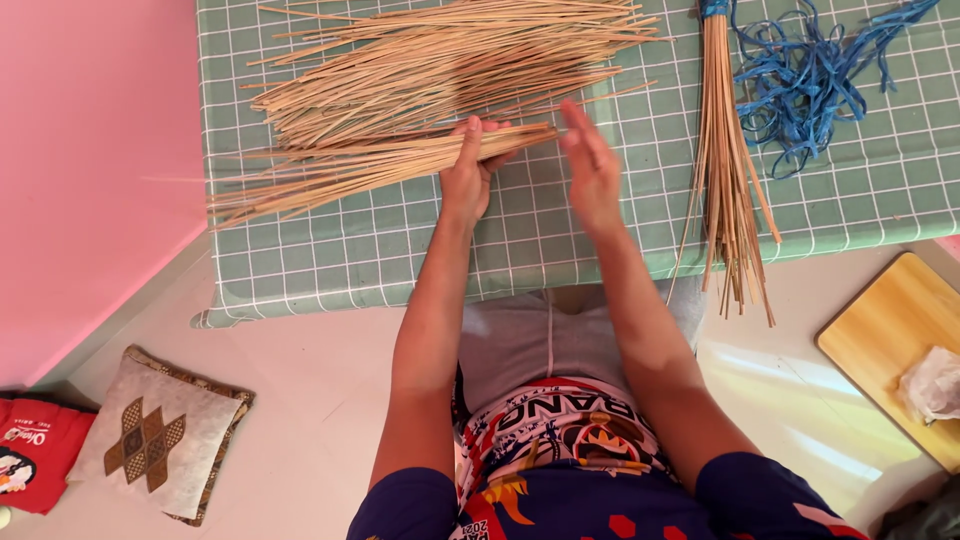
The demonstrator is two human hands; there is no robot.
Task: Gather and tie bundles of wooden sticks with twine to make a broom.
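My left hand (468,172) grips a small bundle of thin tan sticks (360,168) that lies across the green checked cloth (520,250) and fans out to the left. My right hand (590,165) is raised on edge just right of the bundle's end, fingers straight and together, holding nothing. Behind the hands lies a large loose heap of the same sticks (450,60).
A tied stick bundle (728,170) bound with blue cord lies at the right, hanging over the table edge. Tangled blue cord strips (815,75) sit beside it. A pink wall (90,170), a patterned cushion (155,432), a red bag (35,450) and a wooden board (890,340) surround the table.
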